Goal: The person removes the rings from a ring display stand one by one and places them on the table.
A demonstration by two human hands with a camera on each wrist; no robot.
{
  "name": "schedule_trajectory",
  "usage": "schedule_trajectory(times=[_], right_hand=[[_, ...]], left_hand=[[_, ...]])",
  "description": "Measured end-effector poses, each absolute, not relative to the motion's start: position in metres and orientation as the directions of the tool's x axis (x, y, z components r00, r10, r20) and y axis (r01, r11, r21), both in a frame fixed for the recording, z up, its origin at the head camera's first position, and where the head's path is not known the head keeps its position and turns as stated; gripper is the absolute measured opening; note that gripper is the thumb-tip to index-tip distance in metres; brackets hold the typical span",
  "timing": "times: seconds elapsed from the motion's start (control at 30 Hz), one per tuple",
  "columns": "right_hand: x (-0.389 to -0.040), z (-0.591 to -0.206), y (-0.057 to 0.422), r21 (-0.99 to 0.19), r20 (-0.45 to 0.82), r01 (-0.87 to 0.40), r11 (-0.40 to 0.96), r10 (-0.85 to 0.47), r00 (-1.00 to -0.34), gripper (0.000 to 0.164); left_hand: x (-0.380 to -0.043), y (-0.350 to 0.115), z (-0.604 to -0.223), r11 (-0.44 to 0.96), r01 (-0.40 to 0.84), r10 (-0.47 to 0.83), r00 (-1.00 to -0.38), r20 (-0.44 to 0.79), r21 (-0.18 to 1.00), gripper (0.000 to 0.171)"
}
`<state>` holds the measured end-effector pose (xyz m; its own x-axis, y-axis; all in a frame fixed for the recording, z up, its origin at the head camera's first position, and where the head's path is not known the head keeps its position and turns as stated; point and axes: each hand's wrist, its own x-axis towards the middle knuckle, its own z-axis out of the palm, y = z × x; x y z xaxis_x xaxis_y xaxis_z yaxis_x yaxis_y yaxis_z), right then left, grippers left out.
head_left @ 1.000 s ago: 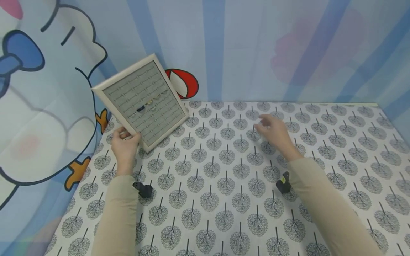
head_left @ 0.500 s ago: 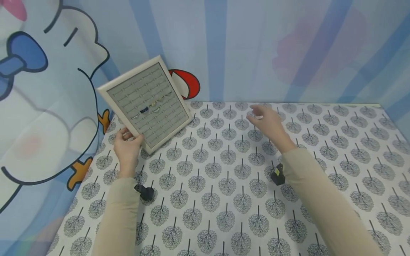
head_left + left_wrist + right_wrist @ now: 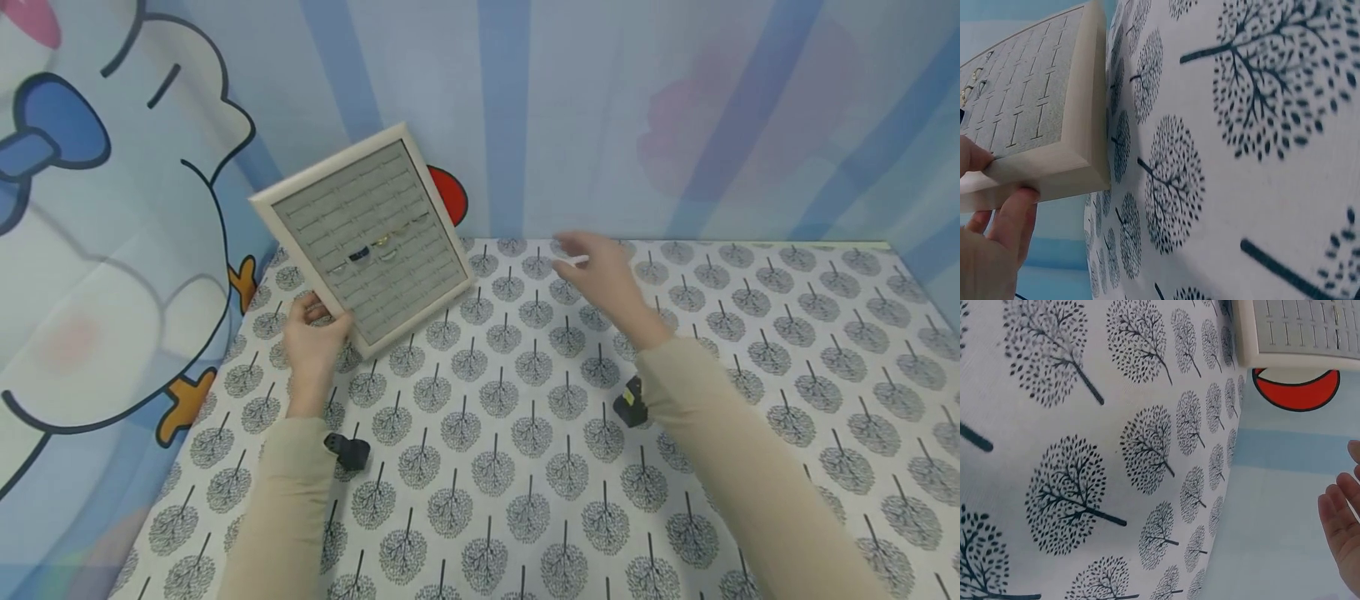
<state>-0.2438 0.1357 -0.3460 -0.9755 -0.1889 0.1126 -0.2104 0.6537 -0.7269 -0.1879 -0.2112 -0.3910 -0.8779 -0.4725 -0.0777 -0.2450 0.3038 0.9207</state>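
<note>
A ring display tray point(image 3: 330, 169) with a pale frame and grey slotted lining stands tilted at the back left of the table in the head view. Several rings run in a row across it, among them a dark blue one point(image 3: 360, 253) and a gold one point(image 3: 384, 241). My left hand point(image 3: 315, 343) grips the lower left edge; in the left wrist view the thumb point(image 3: 974, 157) lies on the front, with fingers underneath. My right hand point(image 3: 603, 279) hovers right of the tray, apart from it, fingers loosely bent. Nothing shows in it, in the right wrist view point(image 3: 1342, 519) either.
A white tablecloth point(image 3: 510, 467) printed with grey trees covers the table. Behind it hangs a blue striped curtain point(image 3: 570, 108) with cartoon figures. A small black device sits at each wrist, left point(image 3: 351, 452) and right point(image 3: 632, 404).
The tray has shifted right with my left hand on its edge. My right hand has moved left and slightly away from me, nearer the tray.
</note>
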Motion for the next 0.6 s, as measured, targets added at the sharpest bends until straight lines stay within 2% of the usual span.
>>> schedule_trajectory(times=[0.6], right_hand=[[-0.238,-0.338,0.115,-0.714,0.214,-0.314,0.626,-0.232,-0.949,0.037]], left_hand=[[-0.19,-0.164,-0.396,0.345,-0.135,-0.242,-0.969,-0.051,0.929,0.06]])
